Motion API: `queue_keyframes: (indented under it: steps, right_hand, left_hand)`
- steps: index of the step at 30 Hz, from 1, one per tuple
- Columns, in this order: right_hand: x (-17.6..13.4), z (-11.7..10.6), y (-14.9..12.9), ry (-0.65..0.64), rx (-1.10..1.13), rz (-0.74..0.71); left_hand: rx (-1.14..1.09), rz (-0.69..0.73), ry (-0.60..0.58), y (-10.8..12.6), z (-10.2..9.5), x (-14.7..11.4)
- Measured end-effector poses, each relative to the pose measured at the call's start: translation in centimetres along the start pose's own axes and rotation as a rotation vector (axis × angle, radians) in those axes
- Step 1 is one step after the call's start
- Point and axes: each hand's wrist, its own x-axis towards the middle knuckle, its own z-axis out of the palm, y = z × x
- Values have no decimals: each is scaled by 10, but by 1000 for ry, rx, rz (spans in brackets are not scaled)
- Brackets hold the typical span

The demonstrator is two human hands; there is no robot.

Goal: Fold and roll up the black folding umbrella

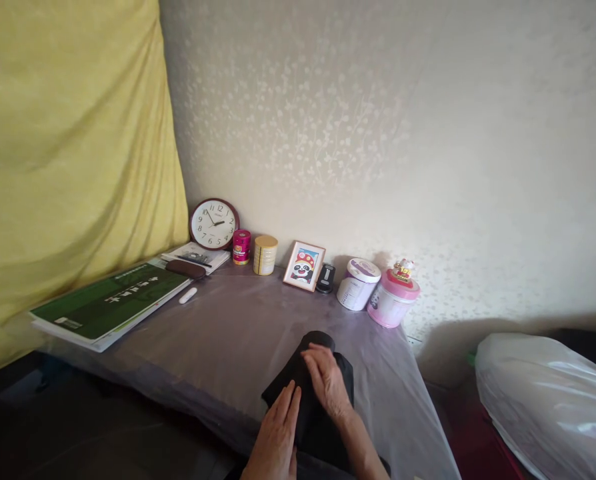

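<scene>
A black cloth garment (319, 433), partly folded, lies at the front edge of the covered table. Its far end forms a rounded band that looks like a collar. My left hand (277, 423) rests along the garment's left side, fingers straight and close together, the thumb low by the cloth. Across the upper part of the cloth lies my right hand (327, 383), its fingers extended and slightly bent, pointing up and left. Neither hand visibly grips the fabric. My hands and forearms hide part of the garment, and its near end runs toward the bottom of the view.
A grey cover (228, 333) drapes the table. Along the wall stand a clock (215, 224), a pink can (241, 247), a yellow tin (265, 255), a panda picture (305, 266) and two lidded tubs (359, 285). A green book (111, 300) lies left; a plastic bag (548, 400) sits right.
</scene>
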Motion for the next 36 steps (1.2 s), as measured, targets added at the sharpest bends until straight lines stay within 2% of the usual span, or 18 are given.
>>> queue_keyframes:
  steps: [1,3,7,10,14,17,23,30,36]
  right_hand:
    - [-5,2,-6,-72,-6,-48]
    - [-6,7,-9,-116,-42,-69]
    - [12,10,18,17,-124,54]
    - [16,-1,43,131,-125,248]
    - [-12,-28,63,238,-64,628]
    - [-38,-43,67,240,-65,732]
    - [-52,-45,54,149,64,808]
    - [-43,-39,34,230,163,784]
    - [-44,-31,36,265,74,697]
  left_hand:
    - [8,-1,5,0,0,0]
    - [22,-9,17,2,0,0]
    - [21,-30,28,7,-4,-3]
    - [-14,-42,22,9,-7,-6]
    - [-67,-27,45,6,-7,-8]
    - [-115,-25,39,4,-9,-9]
    - [-138,-51,26,11,-17,-11]
    - [-124,-42,62,10,-12,-12]
    - [-79,-72,47,10,-10,-9]
